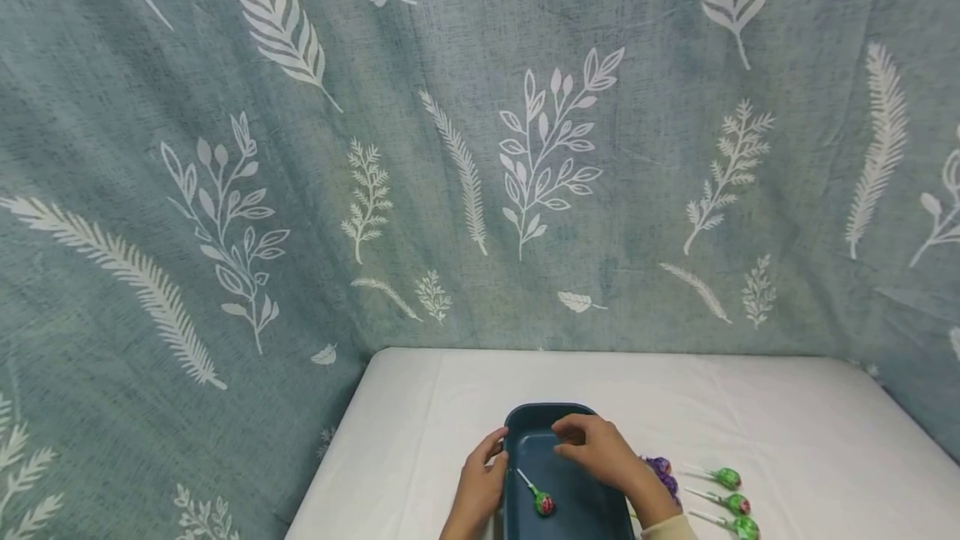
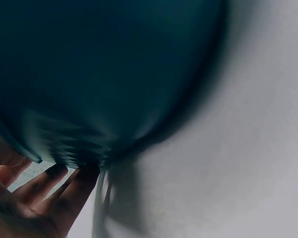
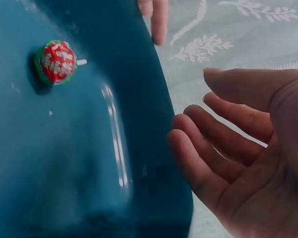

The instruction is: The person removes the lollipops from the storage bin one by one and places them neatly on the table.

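Observation:
A dark blue rectangular tray (image 1: 576,515) lies on the table at the near edge of the head view. One lollipop in a green and red wrapper (image 1: 544,505) rests inside it, stick pointing to the far left. My left hand (image 1: 480,480) is at the tray's left side, its fingertips touching the outer wall near the rim. In the left wrist view those fingers (image 2: 72,196) stretch out against the wall. My right hand (image 1: 600,450) hovers over the tray's far right part, fingers loosely bent and holding nothing, as its palm (image 3: 268,193) shows in the right wrist view.
Right of the tray lie several green-wrapped lollipops (image 1: 727,478) in a column. Purple-wrapped lollipops (image 1: 660,465) sit closer to the tray, partly hidden by my right forearm. A white cloth (image 1: 450,390) covers the table; a leaf-patterned curtain (image 1: 465,290) hangs behind.

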Demonstrator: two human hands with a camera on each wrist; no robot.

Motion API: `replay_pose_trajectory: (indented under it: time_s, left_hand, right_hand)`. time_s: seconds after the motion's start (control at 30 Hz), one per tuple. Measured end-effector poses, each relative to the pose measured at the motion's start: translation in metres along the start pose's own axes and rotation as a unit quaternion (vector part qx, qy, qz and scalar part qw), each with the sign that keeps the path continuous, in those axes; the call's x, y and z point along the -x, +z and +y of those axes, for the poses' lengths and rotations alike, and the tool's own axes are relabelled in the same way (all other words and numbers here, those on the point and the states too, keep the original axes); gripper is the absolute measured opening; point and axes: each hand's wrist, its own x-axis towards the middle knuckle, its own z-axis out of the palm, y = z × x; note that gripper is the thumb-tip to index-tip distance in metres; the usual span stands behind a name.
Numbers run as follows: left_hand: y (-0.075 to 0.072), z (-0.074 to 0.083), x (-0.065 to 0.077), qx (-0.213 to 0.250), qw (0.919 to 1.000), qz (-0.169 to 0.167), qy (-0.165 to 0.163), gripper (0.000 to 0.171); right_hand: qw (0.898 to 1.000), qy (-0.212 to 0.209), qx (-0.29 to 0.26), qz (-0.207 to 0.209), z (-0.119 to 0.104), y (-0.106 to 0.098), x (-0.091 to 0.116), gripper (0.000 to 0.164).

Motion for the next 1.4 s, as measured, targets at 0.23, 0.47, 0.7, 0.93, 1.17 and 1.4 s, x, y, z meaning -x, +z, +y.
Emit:
replay_pose_trajectory:
  time_s: [0.23,0.47,0.7,0.93,1.17,1.4]
  left_hand:
    - [-0.001,0.003,0.000,0.000,1.0000,-0.001,0.000,0.037]
    - [0.000,0.004,-0.001,-0.004,1.0000,-0.001,0.001,0.039]
    - [0.000,0.004,-0.001,0.001,1.0000,-0.004,-0.004,0.039]
    - [0.000,0.001,-0.001,0.004,1.0000,0.001,-0.006,0.039]
    - [-0.001,0.003,0.000,0.008,0.9999,0.001,-0.008,0.038]
    - [-0.001,0.003,0.000,0.007,0.9999,0.004,-0.008,0.038]
  right_hand:
    - [0.999,-0.020,0.021,-0.018,0.006,0.011,-0.010,0.026]
    - [0.997,-0.038,0.029,-0.056,0.013,0.021,-0.019,0.024]
    - [0.994,-0.015,0.040,-0.102,0.014,0.034,-0.020,0.025]
    - [0.989,0.018,0.033,-0.141,0.012,0.042,-0.018,0.030]
    - [0.989,0.017,0.024,-0.144,0.014,0.043,-0.017,0.029]
    - [0.993,0.012,0.049,-0.106,0.018,0.038,-0.018,0.025]
